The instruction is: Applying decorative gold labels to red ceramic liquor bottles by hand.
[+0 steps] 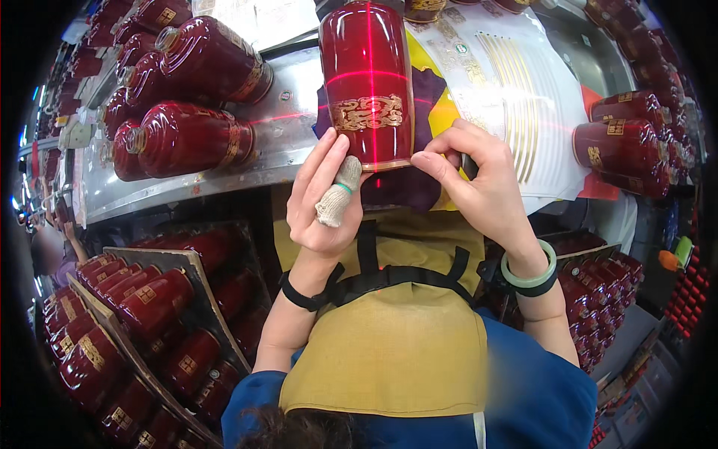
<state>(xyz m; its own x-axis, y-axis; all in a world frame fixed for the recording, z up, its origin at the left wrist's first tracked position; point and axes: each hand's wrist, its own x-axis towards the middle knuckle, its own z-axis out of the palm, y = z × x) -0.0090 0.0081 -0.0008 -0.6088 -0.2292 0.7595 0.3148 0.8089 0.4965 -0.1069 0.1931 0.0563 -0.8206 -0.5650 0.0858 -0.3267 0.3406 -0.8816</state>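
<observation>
A glossy dark red bottle (374, 67) with a raised gold cloud-like band lies in front of me, its base toward me. Red laser lines cross its surface. My left hand (325, 198) is at the left of the base, fingers against the glass; one finger wears a knitted cover (340, 196) with a green band. A thin gold strip (387, 165) runs along the base rim. At its right end, my right hand (479, 176) has thumb and fingers pinched together, close against the bottle. Whatever is between those fingertips is too small to make out.
Red bottles (196, 142) lie on the metal bench (280, 142) at left, with others (624, 146) at right. A white sheet with curved gold strips (516, 105) lies right of my bottle. Dark cloth (407, 191) lies beneath it. Crates of bottles (161, 299) flank me below.
</observation>
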